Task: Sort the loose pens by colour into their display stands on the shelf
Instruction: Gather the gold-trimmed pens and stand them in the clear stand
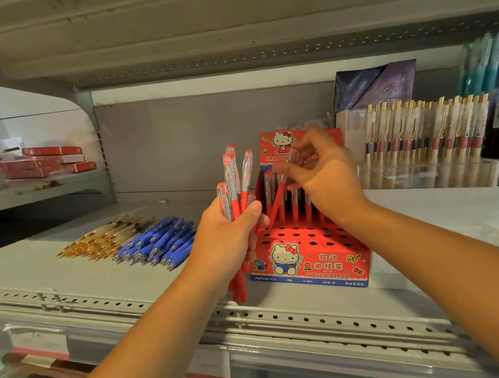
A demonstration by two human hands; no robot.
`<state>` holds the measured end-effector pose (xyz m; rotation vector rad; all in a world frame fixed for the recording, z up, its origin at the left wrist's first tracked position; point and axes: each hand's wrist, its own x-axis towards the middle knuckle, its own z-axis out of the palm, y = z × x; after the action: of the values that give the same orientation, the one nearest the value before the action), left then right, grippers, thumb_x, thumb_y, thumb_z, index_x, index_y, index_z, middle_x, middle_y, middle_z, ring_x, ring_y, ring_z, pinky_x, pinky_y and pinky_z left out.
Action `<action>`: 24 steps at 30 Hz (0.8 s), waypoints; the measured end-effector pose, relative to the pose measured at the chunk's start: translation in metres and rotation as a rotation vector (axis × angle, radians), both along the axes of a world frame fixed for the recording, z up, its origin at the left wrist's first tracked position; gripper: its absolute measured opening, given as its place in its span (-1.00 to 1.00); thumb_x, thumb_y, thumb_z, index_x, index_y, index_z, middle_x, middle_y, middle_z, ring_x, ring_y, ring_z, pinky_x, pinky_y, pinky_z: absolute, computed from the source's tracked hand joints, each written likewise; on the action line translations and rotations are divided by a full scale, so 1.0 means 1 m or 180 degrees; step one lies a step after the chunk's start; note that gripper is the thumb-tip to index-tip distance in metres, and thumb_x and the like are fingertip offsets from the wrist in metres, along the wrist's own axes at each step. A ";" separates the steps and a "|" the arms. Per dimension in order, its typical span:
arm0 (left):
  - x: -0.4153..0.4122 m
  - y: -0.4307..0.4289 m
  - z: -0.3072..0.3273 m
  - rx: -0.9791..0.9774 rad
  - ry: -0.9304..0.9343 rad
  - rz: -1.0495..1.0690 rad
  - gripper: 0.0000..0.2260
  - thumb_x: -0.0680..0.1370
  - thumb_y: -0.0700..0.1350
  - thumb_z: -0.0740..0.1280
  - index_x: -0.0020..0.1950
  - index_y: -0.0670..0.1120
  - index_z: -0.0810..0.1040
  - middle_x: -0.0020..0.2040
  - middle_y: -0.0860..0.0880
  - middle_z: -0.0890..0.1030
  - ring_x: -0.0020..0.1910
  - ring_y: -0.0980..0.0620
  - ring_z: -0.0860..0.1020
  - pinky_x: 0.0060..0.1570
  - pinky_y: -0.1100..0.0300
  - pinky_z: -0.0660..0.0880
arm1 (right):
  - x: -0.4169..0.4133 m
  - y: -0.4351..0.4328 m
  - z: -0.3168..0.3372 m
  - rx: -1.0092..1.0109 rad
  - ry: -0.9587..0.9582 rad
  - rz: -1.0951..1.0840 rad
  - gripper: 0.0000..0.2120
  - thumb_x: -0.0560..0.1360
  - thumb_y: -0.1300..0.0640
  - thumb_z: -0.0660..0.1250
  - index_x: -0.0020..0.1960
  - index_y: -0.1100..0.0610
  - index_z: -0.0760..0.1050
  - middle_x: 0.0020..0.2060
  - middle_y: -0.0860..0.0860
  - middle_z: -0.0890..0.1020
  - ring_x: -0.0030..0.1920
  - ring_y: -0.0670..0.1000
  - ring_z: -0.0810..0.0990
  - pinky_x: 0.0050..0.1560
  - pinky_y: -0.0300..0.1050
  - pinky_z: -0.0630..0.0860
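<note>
Count of red pens (233, 175) in the left hand (227, 235) not obtainable: the palm and fingers cover their mid-barrels. The right hand (324, 175) hides most of the backboard lettering of the red stand (310, 260) and part of its rear rows. We cannot tell whether the tip of the single pen (279, 193) it pinches sits in a hole. Small print on the blue strip (308, 281) is unreadable. Teal pens (487, 64) are blurred and cut by the right edge; red boxes (41, 163) are blurred.
</note>
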<state>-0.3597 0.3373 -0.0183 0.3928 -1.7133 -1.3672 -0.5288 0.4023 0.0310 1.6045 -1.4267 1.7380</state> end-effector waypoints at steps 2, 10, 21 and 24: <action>0.000 0.000 0.000 -0.0005 0.0012 -0.0045 -0.87 0.63 -0.09 0.30 0.07 -0.14 0.52 -0.37 0.03 0.63 -0.50 0.07 0.42 -0.52 0.21 0.41 | 0.000 -0.001 -0.002 0.0032 -0.0018 0.0043 -0.63 0.37 0.11 0.56 -0.18 -0.27 0.43 -0.33 -0.02 0.59 -0.39 -0.06 0.65 -0.45 -0.19 0.59; -0.002 -0.002 -0.001 0.0047 0.0119 0.0015 -0.92 0.61 -0.04 0.34 0.00 -0.04 0.53 -0.31 -0.01 0.66 -0.46 0.02 0.49 -0.48 0.16 0.45 | 0.003 -0.009 -0.012 0.1040 0.0274 -0.0038 -0.73 0.52 0.26 0.38 0.15 -0.01 0.54 -0.13 -0.09 0.62 -0.25 -0.12 0.65 -0.26 -0.24 0.62; -0.003 -0.004 -0.004 0.0056 0.0191 -0.0170 -0.92 0.59 0.00 0.36 -0.03 0.01 0.56 -0.37 -0.03 0.63 -0.39 -0.07 0.58 -0.47 0.17 0.49 | 0.001 -0.004 0.003 0.1413 0.0273 -0.0383 -0.76 0.51 0.11 0.39 0.13 -0.12 0.57 -0.23 -0.09 0.68 -0.26 -0.14 0.63 -0.20 -0.21 0.56; -0.003 -0.001 -0.002 0.0132 0.0256 -0.0236 -0.91 0.59 -0.04 0.37 -0.01 -0.05 0.57 -0.30 -0.04 0.66 -0.38 -0.06 0.61 -0.48 0.17 0.50 | 0.000 -0.001 0.004 0.1603 0.0316 -0.0405 -0.73 0.51 0.10 0.39 0.18 -0.15 0.54 -0.17 -0.12 0.66 -0.25 -0.10 0.62 -0.20 -0.19 0.55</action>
<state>-0.3624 0.3363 -0.0206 0.2960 -1.6500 -1.4545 -0.5292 0.4008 0.0345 1.7577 -1.9764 1.2696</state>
